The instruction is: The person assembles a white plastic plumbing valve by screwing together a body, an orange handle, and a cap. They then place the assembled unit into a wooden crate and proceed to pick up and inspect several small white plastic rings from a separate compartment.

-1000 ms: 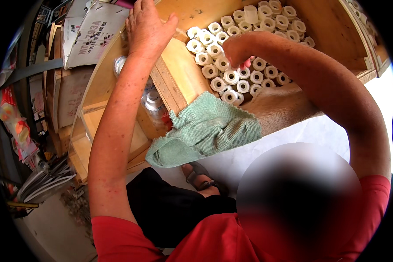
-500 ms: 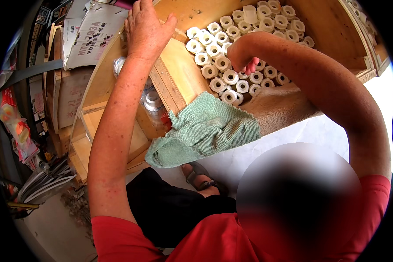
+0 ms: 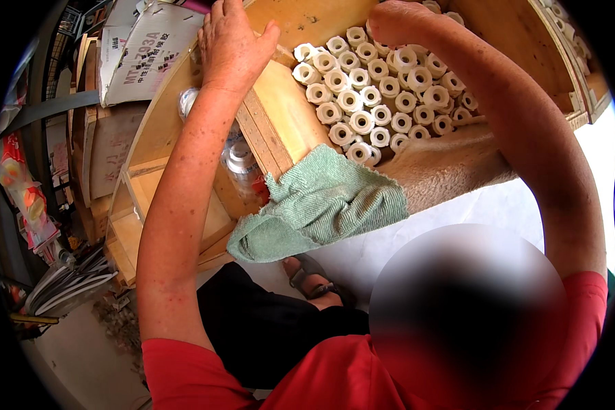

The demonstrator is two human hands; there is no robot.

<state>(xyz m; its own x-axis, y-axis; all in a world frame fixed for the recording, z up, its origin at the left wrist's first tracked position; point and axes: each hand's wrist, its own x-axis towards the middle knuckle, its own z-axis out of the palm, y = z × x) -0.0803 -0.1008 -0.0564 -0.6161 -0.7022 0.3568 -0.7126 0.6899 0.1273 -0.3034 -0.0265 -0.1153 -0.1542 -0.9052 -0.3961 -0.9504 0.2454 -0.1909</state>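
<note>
White plastic pipe fittings (image 3: 360, 122) stand packed together, hollow ends up, in a wooden box (image 3: 502, 58). My right hand (image 3: 398, 24) is bent down over the far rows of them. Its fingers are hidden behind the back of the hand, so what they touch or hold does not show. My left hand (image 3: 234, 55) lies at the far end of a wooden divider (image 3: 263, 133), on the box's left side. Its thumb is spread from outstretched fingers, and nothing shows in its grasp.
A green cloth (image 3: 328, 198) drapes over the box's near edge, beside a brown fleecy cover (image 3: 451, 157). Left of the divider lies a clear plastic bottle (image 3: 240, 160). Farther left are a cardboard carton (image 3: 147, 58) and a bundle of thin strips (image 3: 72, 287).
My right hand has moved away from me, from the middle of the fittings to the far rows, uncovering fittings beneath it. My left hand has barely moved.
</note>
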